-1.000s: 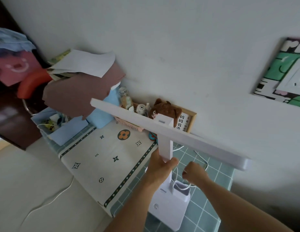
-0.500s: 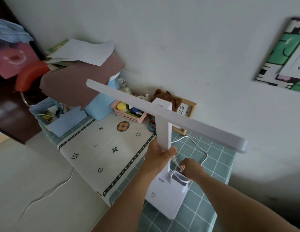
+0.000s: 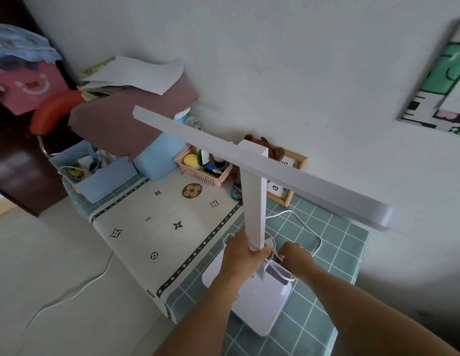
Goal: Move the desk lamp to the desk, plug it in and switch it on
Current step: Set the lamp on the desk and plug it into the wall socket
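Observation:
A white desk lamp [image 3: 254, 199] with a long flat head bar stands upright on the desk [image 3: 326, 242], its square base on the teal checked cloth near the front right corner. My left hand [image 3: 241, 258] grips the bottom of the lamp's post. Just right of the post, my right hand [image 3: 295, 258] pinches the lamp's thin white cord [image 3: 308, 227]. From there the cord loops over the cloth toward the wall. No plug and no light from the lamp shows.
A pink basket [image 3: 203, 173] of small items, a wooden picture frame [image 3: 288, 181], a brown plush toy [image 3: 265, 145] and a blue box [image 3: 95, 173] line the back and left of the desk. Another white cable [image 3: 77, 289] trails on the floor at the left.
The lamp has come down and toward me until its base rests on the cloth. My right hand moved in beside the post and closed on the cord.

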`<state>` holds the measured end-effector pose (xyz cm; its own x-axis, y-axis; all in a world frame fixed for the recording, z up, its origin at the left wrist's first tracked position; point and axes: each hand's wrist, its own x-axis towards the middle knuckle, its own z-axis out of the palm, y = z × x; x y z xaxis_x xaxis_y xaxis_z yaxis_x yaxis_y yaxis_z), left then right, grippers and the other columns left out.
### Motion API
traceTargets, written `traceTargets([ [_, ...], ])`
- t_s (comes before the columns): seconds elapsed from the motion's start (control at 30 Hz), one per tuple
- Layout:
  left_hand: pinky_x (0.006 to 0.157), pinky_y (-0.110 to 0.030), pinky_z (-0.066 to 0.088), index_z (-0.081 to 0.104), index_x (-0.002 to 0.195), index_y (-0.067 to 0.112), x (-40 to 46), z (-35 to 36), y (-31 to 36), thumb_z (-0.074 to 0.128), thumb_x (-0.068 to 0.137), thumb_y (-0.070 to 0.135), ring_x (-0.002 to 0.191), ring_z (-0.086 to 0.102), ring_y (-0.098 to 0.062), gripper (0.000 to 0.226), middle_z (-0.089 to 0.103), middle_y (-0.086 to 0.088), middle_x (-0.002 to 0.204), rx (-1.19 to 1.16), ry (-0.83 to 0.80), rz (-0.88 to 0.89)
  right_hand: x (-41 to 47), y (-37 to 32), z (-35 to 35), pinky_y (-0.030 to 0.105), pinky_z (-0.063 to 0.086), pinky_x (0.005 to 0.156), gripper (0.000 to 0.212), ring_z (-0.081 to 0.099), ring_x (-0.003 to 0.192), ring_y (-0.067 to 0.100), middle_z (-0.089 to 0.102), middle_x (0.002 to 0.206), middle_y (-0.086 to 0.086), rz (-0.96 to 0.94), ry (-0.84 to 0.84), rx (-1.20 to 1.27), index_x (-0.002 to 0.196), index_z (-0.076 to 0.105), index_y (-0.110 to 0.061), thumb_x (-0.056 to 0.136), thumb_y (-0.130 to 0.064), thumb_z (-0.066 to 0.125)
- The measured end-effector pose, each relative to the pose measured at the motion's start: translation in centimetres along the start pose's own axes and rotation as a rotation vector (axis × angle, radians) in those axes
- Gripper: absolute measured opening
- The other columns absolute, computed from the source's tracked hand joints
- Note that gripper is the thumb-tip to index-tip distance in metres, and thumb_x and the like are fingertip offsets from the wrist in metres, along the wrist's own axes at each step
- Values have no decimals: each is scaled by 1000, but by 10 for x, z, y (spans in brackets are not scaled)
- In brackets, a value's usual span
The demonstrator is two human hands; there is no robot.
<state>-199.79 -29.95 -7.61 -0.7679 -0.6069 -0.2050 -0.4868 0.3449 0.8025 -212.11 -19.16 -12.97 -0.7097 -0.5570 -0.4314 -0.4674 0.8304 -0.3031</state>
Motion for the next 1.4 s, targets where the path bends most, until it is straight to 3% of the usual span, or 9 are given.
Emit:
traceTargets([
  [0.23,84,-43,60,60,117,15,-9,-5,-9,73,51,49,102,67,-29,74,67,-10,106,-108,-2,-49,-7,6,-9,28,44,73,25,66,108,30,70,115,10,135,103,56,111,65,-11,91,-17,51],
  [0.37,83,-35,61,58,119,26,-12,-2,-12,77,59,47,103,66,-21,67,65,-3,113,-94,-11,-33,-8,14,-24,28,41,72,15,65,96,30,70,99,12,193,180,230,83,62,-16,90,-22,51],
  [0.5,80,-27,61,58,116,26,-10,2,-7,77,62,49,97,67,-19,61,64,-3,111,-43,-2,-44,-14,17,-35,25,34,64,37,51,73,22,44,60,-5,240,268,285,58,34,-21,90,-20,51],
  [0.6,66,-12,54,59,116,25,-10,1,-4,77,63,51,97,67,-18,61,64,-1,111,18,1,-63,-17,17,-39,23,34,53,24,60,70,22,59,64,-3,245,263,336,65,51,-21,88,-25,59],
  [0.73,58,-7,47,61,114,23,-12,1,1,77,63,54,96,67,-16,61,64,-1,111,36,16,-83,-22,13,-47,25,41,64,12,65,79,23,73,87,3,281,266,378,90,67,-19,91,-28,58],
  [0.93,80,-28,61,61,113,26,-14,2,2,72,48,64,97,67,-18,76,64,-5,114,-75,4,-100,-37,-1,-67,38,52,77,20,65,83,26,64,79,-2,162,339,681,77,59,-23,91,-37,56],
  [1.07,80,-35,62,62,111,23,-14,4,2,73,46,58,96,67,-19,75,63,-11,114,-171,-3,-115,-44,-14,-86,45,51,71,28,57,65,26,60,64,0,133,430,791,68,57,-20,89,-37,51],
  [1.2,82,-38,61,62,112,17,-19,-4,12,72,53,52,98,68,-19,69,68,-8,109,-190,-16,-92,-58,-31,-112,37,44,62,26,50,59,22,59,64,8,73,518,947,83,67,3,95,-13,52],
  [1.4,74,-30,50,55,124,15,-31,-24,39,44,61,76,98,62,-18,89,62,-5,119,165,-137,-232,-77,-40,-133,27,36,56,24,46,60,13,55,68,-3,111,560,1179,99,67,-8,98,-13,44],
])
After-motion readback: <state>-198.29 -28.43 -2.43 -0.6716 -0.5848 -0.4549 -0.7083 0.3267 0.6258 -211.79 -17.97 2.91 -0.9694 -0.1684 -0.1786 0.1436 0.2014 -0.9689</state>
